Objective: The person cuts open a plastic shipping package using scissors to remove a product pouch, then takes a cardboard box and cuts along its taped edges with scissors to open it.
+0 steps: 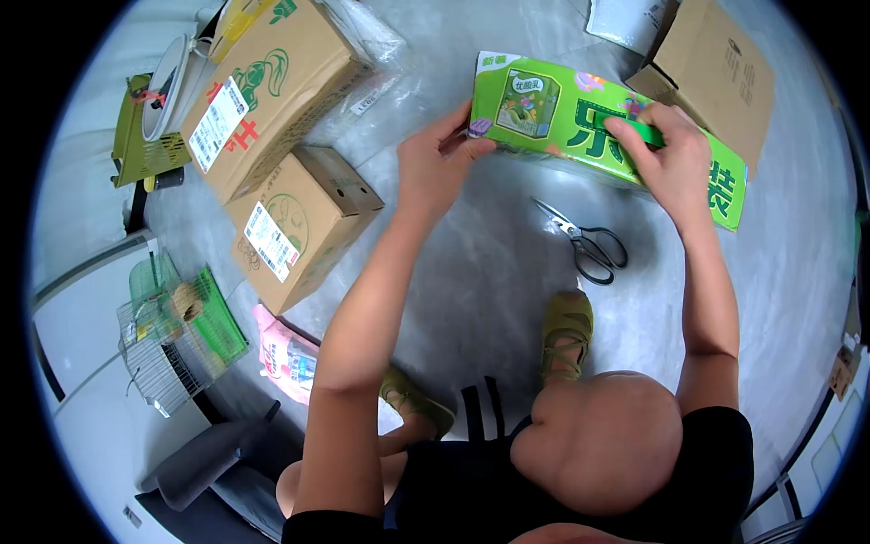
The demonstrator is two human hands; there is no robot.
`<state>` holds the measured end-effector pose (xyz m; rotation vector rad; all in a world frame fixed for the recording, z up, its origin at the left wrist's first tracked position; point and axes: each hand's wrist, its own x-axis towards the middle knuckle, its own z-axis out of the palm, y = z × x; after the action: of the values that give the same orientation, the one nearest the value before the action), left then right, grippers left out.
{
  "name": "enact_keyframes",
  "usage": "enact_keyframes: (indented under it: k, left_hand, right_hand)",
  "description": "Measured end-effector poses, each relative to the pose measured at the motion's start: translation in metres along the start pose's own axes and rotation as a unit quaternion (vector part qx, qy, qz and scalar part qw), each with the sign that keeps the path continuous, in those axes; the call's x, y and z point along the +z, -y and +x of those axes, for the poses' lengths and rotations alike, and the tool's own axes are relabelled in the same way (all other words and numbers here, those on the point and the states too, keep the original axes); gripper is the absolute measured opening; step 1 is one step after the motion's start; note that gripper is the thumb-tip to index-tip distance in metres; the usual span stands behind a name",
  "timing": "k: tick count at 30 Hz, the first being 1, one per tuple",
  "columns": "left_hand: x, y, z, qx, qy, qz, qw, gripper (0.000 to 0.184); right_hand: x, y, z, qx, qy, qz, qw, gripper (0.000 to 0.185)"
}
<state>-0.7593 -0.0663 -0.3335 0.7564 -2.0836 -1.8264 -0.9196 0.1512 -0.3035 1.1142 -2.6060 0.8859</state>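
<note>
A long green carton (566, 113) with printed characters lies tilted on the grey floor. At its left end my left hand (439, 163) grips the edge, the thumb on the near side and the fingers partly hidden behind. My right hand (671, 154) is closed on a bright green strip, which looks like the carton's handle (645, 133), on the printed face. Black-handled scissors (584, 240) lie on the floor just below the carton, touched by neither hand.
Two brown boxes, a larger (272, 100) and a smaller (304, 227), stand at the left. An open brown box (716, 72) is at the upper right. A wire cage (172, 335) and a pink package (288, 358) are at the lower left.
</note>
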Motion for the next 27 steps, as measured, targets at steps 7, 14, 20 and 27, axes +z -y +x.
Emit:
enact_keyframes:
  k: [7, 14, 20, 27]
  left_hand:
    - [0.001, 0.015, 0.002, 0.029, -0.031, 0.0, 0.999, 0.042]
    - [0.0, 0.011, 0.01, 0.015, -0.019, 0.015, 1.0, 0.043]
    - [0.008, 0.003, 0.047, 0.05, 0.019, 0.101, 0.993, 0.043]
    - [0.07, 0.016, 0.066, 0.105, -0.012, 0.096, 0.99, 0.056]
  right_hand:
    - [-0.01, -0.011, -0.01, -0.027, 0.005, 0.021, 0.999, 0.042]
    - [-0.009, -0.014, -0.014, 0.001, -0.013, 0.098, 0.995, 0.036]
    - [-0.013, -0.018, -0.02, 0.128, -0.036, 0.147, 0.98, 0.034]
    - [-0.02, -0.035, -0.038, 0.207, -0.094, 0.124, 0.966, 0.035]
